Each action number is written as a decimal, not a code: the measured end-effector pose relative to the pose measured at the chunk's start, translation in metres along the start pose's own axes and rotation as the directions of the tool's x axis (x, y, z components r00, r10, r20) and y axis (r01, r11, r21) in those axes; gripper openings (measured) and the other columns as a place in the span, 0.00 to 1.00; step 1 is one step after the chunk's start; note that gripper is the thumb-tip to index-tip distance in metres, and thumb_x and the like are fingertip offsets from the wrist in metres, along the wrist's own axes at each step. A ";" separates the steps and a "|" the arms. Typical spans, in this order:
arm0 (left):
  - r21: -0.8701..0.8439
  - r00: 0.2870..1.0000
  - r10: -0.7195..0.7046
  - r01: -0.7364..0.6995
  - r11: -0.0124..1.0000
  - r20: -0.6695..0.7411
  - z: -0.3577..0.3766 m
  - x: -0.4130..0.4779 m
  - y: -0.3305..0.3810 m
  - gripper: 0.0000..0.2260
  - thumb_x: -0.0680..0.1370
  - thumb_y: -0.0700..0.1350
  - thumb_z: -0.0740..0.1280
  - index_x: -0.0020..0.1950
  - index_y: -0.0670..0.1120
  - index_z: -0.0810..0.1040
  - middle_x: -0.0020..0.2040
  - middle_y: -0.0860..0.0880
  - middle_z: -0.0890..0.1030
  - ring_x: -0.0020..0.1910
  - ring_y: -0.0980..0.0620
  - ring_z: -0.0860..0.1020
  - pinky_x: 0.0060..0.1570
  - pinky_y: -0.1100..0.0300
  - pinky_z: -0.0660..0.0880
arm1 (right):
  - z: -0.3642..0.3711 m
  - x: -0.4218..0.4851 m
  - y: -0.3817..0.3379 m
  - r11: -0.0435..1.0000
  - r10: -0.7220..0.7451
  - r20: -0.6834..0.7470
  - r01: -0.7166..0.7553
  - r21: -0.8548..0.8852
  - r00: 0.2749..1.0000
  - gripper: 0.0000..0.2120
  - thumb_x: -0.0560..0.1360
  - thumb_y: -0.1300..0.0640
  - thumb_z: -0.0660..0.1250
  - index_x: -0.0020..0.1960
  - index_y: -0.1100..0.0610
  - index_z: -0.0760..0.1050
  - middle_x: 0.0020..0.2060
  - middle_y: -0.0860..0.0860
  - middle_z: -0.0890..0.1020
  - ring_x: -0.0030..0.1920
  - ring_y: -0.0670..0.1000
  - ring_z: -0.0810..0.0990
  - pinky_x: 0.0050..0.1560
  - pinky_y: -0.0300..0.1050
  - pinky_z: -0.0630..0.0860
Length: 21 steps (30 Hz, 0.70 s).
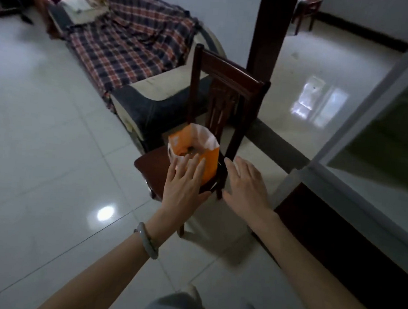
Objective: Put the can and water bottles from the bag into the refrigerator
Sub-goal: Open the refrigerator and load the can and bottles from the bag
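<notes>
Forearms are extended toward the bag (209, 166), stood open-mouthed on the chair (152, 167) for reaching in. Left hand (183, 187) and right hand (245, 182) are held spread and empty beside it. Contents are barely discernible.

A home living room: plaid-covered sofa (133, 44) beyond the left hand (185, 184), wooden chair (229, 75) just past the right hand (244, 185), tiled floor (36, 164) below.

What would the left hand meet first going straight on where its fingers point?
The bag on the chair: the left hand aims its straight fingers at the near wall and mouth. Depth is unclear, so they may already touch it.
</notes>
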<state>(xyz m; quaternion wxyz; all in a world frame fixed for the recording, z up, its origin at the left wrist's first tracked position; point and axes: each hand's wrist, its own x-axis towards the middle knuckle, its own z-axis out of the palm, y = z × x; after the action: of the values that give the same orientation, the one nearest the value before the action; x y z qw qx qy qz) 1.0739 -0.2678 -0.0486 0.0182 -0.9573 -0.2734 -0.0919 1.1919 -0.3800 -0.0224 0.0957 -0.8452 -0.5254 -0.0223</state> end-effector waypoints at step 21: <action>0.012 0.933 -0.265 0.271 0.963 0.241 0.101 0.166 -0.140 0.33 0.74 0.57 0.67 0.75 0.47 0.59 0.75 0.43 0.63 0.74 0.42 0.58 0.72 0.47 0.44 | 0.122 0.255 0.019 0.981 -0.146 0.242 0.110 0.157 0.959 0.30 0.73 0.50 0.66 0.71 0.59 0.61 0.68 0.59 0.69 0.69 0.57 0.65 0.69 0.51 0.60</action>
<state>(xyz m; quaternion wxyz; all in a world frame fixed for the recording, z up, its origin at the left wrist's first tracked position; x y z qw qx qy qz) 1.1550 -0.0535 -0.1193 -0.0381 -0.9153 -0.4006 0.0203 1.3153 -0.1408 -0.1097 0.0864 -0.7963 -0.5872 0.1168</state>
